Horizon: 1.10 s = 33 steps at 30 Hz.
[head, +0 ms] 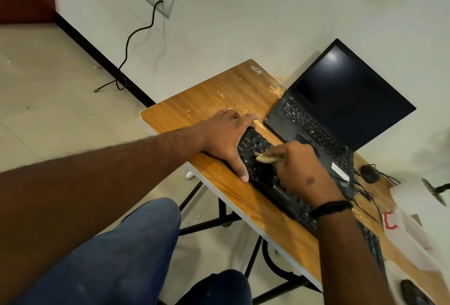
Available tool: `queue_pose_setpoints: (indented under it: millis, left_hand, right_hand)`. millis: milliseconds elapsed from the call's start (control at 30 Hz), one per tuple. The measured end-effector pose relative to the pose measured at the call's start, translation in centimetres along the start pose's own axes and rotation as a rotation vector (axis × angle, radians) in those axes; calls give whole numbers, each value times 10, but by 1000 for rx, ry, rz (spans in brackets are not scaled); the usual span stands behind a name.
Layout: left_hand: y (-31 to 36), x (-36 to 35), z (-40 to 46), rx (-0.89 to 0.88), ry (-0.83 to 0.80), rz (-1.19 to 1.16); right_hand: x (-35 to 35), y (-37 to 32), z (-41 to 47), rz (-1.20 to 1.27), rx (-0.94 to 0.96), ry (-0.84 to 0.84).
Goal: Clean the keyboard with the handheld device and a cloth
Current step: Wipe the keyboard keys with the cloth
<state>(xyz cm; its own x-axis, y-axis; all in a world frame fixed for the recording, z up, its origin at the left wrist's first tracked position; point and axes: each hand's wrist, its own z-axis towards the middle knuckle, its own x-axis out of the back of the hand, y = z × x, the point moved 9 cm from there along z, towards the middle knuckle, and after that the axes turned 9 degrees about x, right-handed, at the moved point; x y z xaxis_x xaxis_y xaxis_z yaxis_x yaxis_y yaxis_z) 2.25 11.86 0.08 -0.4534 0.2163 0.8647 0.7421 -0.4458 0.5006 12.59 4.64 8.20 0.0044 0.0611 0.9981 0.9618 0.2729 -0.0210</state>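
A black keyboard (261,149) lies along the front edge of the wooden table (207,100). My left hand (226,136) rests over its left end, thumb stretched along the front edge and fingers over the far edge. My right hand (299,170) grips a small tan cloth (265,158) and presses it onto the keys near the keyboard's left part. My right forearm hides much of the keyboard's right half. No handheld device is clearly in view.
An open black laptop (341,102) sits behind the keyboard with a dark screen. A black mouse (369,173) with cable lies to its right, a white plastic container (414,219) and another dark object (411,290) further right. My knees are below the table edge.
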Motion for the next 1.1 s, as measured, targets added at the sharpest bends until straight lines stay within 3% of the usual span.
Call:
queue_pose_setpoints:
  millis: [133,333,533,600,833,967,1100]
  left_hand:
    - [0,1,0,5,5,-11]
    - [0,2,0,17,1,-29]
    - [3,3,-3,6,5,-15]
    - [2,3,-3,13,1,-19]
    - [2,2,-6,-13,34,-10]
    - [4,4,-1,-26,41,-29]
    - [2,2,-3,-11,21,-47]
  right_hand:
    - [14,14,15,18,-187,155]
    - [-17,-42,1,-202,-93,-10]
    - [-16,-44,-33,-150,-1,-94]
    - [-5,-26,-34,-43,-36,-13]
    - [6,4,-27,104,-99,567]
    - [-27,4,-32,274,-124,690]
    - [-36,-1,-44,345,1,732]
